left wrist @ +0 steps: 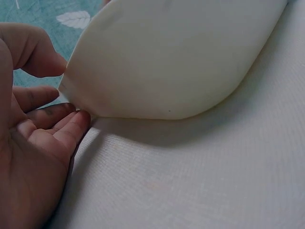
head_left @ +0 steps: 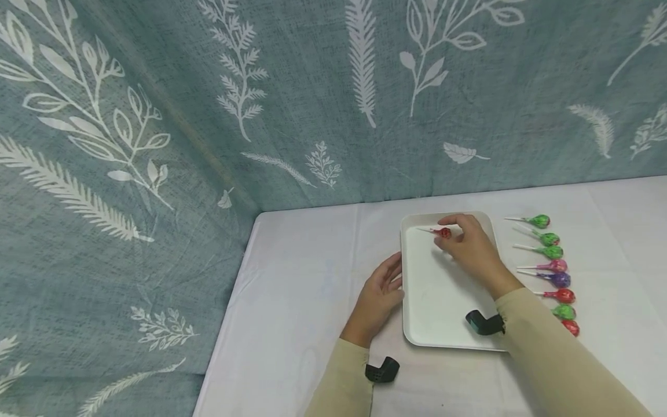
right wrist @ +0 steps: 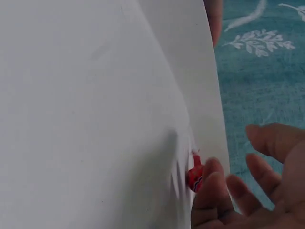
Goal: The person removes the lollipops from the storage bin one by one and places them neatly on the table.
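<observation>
A white rectangular tray (head_left: 427, 307) lies on the table in front of the person. Near its far edge is a red-wrapped lollipop (head_left: 444, 233), stick towards the left. Over it reaches the right hand (head_left: 471, 249), thumb and fingers spread around the candy end. In the right wrist view, fingertips come right up to the lollipop (right wrist: 195, 178), while other fingers stand apart from it. At the tray's left side, the left hand (head_left: 377, 298) rests with loose fingers touching the edge. The left wrist view shows its fingertips along the rim of the tray (left wrist: 167, 81).
Right of the tray, several wrapped lollipops form a column, sticks pointing left: green (head_left: 552, 252), pink (head_left: 559, 266), purple (head_left: 561, 280) and red (head_left: 565, 296). The right sleeve (head_left: 552, 353) partly covers the nearest ones. A leaf-patterned teal curtain (head_left: 312, 104) borders the white-covered table (head_left: 302, 301).
</observation>
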Demonstrator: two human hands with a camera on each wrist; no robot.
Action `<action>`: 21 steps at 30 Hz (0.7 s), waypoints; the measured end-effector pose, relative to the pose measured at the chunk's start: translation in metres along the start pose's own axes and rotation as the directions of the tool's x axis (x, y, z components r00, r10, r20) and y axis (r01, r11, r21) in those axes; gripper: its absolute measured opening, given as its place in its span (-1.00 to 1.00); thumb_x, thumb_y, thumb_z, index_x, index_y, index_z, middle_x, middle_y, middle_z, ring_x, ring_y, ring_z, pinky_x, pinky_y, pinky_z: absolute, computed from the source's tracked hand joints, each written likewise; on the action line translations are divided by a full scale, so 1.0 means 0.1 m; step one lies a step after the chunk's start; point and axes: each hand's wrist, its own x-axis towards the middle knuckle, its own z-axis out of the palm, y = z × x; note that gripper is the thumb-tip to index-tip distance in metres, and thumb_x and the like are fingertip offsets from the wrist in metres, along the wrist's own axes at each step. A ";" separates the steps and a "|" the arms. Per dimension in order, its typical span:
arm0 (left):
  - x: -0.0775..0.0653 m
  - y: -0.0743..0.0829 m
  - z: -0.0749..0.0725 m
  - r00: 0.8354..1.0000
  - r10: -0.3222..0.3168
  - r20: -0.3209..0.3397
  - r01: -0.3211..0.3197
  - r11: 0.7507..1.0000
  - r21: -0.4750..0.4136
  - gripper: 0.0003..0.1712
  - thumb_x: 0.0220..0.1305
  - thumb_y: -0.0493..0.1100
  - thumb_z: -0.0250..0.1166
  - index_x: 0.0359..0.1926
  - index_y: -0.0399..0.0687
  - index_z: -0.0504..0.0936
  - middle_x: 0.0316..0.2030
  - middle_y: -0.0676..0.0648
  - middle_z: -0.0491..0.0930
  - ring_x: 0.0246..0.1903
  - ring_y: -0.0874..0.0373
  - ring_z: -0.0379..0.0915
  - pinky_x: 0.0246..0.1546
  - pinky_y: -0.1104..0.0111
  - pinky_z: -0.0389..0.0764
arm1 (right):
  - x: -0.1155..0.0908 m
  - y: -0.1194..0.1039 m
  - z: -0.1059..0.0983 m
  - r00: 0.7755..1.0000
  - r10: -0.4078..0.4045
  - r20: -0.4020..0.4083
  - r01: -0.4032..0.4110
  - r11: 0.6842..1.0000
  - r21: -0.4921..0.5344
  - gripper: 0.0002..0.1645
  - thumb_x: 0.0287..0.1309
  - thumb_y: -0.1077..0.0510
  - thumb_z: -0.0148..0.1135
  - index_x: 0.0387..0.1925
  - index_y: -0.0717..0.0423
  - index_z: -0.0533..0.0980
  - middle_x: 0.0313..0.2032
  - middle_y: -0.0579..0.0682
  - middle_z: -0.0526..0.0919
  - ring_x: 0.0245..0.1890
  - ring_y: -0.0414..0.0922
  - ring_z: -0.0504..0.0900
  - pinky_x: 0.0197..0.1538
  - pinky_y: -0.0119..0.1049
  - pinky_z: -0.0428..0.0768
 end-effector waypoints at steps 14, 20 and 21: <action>-0.01 0.00 0.01 1.000 0.003 -0.012 -0.003 1.000 0.003 -0.05 0.18 -0.51 0.10 0.65 -0.26 0.26 0.57 -0.18 0.34 0.45 -0.03 0.44 0.38 0.25 0.56 | 0.04 0.13 0.10 0.998 -0.038 0.059 0.047 0.983 -0.176 -0.72 0.38 0.40 0.23 0.07 0.35 0.63 0.00 0.26 0.53 0.01 0.20 0.56 0.17 0.14 0.61; 0.00 -0.02 0.01 1.000 0.010 -0.012 -0.010 1.000 0.004 -0.06 0.17 -0.51 0.09 0.65 -0.27 0.26 0.57 -0.19 0.35 0.45 -0.02 0.44 0.38 0.25 0.55 | 0.03 0.14 0.08 0.998 -0.014 0.054 0.022 0.987 -0.158 -0.72 0.43 0.36 0.24 0.12 0.31 0.58 -0.01 0.24 0.58 -0.02 0.18 0.56 0.08 0.09 0.60; 0.00 -0.02 0.01 1.000 0.011 -0.010 -0.011 1.000 0.002 -0.05 0.17 -0.51 0.09 0.65 -0.28 0.26 0.57 -0.19 0.35 0.45 -0.02 0.44 0.39 0.25 0.54 | 0.03 0.14 0.08 0.998 -0.006 0.056 0.014 0.989 -0.149 -0.73 0.45 0.34 0.25 0.12 0.30 0.58 -0.01 0.23 0.61 -0.03 0.16 0.58 0.05 0.06 0.61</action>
